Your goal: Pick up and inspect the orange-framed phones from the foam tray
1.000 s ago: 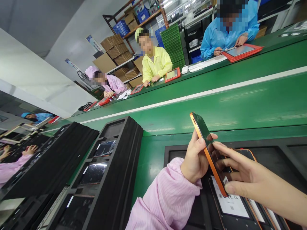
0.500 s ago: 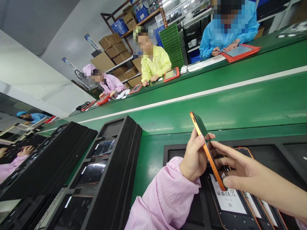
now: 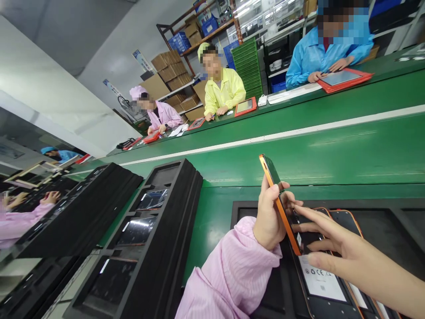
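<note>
Orange-edged phone [image 3: 283,213] tilted over the black tray [image 3: 376,219], left hand [image 3: 269,215] closed around it, right hand [image 3: 341,239] loosely spread at its screen; an off-centre push could drop it onto labelled units [image 3: 321,280] below.

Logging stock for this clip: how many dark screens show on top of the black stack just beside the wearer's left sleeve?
3, in a row: the far screen, the middle screen and the near screen. Others could be hidden lower in the stack.
</note>
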{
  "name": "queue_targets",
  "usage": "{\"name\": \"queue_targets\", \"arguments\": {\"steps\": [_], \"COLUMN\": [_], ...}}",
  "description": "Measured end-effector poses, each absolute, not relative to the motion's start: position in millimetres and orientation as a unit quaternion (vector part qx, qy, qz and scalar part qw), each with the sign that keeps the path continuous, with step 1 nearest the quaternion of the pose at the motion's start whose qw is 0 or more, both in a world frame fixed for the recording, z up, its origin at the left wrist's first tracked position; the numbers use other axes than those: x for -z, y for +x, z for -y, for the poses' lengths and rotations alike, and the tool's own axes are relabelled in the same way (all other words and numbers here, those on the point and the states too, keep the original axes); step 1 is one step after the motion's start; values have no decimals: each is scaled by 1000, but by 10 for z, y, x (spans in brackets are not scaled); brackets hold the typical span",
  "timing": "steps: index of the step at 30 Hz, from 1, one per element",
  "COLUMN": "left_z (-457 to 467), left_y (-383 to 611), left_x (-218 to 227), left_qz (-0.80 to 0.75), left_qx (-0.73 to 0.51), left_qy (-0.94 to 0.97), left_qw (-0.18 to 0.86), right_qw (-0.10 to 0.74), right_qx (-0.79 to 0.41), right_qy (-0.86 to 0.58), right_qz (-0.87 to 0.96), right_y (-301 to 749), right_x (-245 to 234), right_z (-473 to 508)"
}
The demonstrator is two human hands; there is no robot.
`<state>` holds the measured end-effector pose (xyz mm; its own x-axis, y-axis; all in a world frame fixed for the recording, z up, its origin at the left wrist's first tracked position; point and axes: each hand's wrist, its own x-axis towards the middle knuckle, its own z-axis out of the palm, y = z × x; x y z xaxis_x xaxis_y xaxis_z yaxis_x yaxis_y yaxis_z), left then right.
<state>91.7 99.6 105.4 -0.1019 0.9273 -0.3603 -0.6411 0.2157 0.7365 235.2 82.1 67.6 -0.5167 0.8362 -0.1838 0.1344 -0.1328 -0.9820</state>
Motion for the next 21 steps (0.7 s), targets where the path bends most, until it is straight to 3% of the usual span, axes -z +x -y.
{"name": "queue_targets", "arguments": {"steps": [7, 21], "left_z": [-920, -956], "left_y": [858, 844], "left_x": [-1143, -1136], "left_qz": [-443, -450], "left_qx": [-595, -597], "left_qy": [151, 118], "left_qw": [653, 654], "right_qw": [248, 291], "right_qx": [-598, -557], "right_qy": [-395, -389], "right_qz": [652, 674], "right_y": [2410, 2361], "right_x": [-629, -635], "right_z": [-823, -884]}}
